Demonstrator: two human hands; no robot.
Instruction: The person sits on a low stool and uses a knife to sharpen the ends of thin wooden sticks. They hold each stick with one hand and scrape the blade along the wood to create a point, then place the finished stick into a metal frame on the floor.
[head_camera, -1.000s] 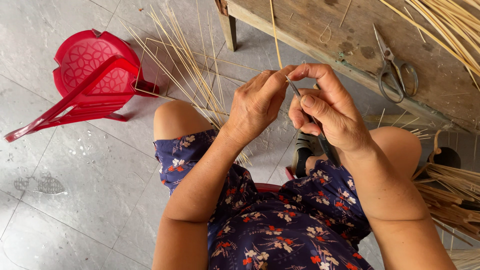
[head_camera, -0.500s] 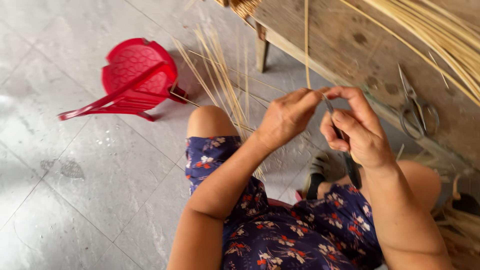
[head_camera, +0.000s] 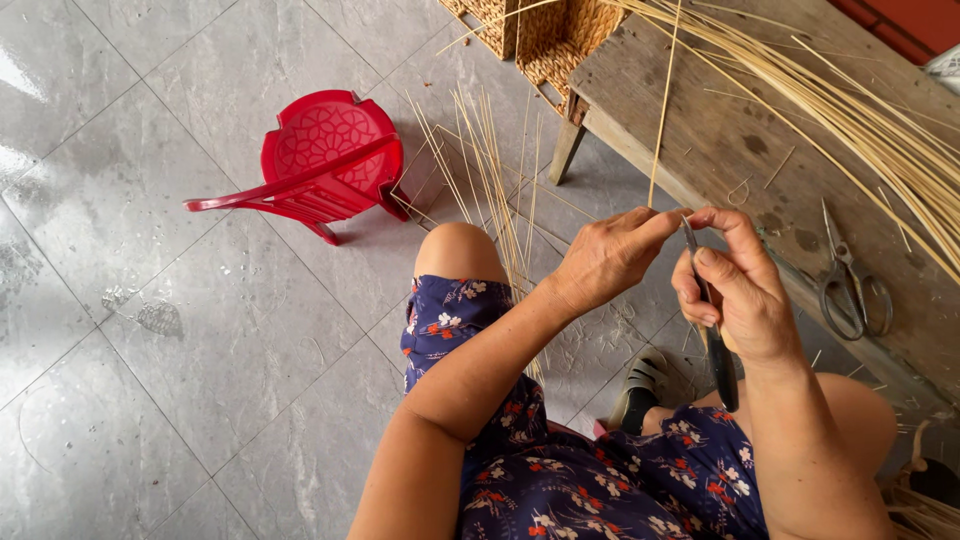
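Table (head_camera: 720, 130), wooden, upper right: carries cane bundle (head_camera: 860, 120) and scissors (head_camera: 850, 280). Chair (head_camera: 320, 160), red plastic, tipped on grey floor (head_camera: 150, 300). Loose canes (head_camera: 490, 180) beside left knee. Left hand (head_camera: 605, 260): fingers pinching one strip (head_camera: 662, 110), which rises over the table. Right hand (head_camera: 735, 290): fingers closed around dark-handled knife (head_camera: 710, 330), blade touching the strip.

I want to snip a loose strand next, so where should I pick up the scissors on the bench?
Probably take the scissors by the two finger loops, which lie at the near end toward the person; the blades point away. They lie flat on the wooden bench, so come from above with the right hand.
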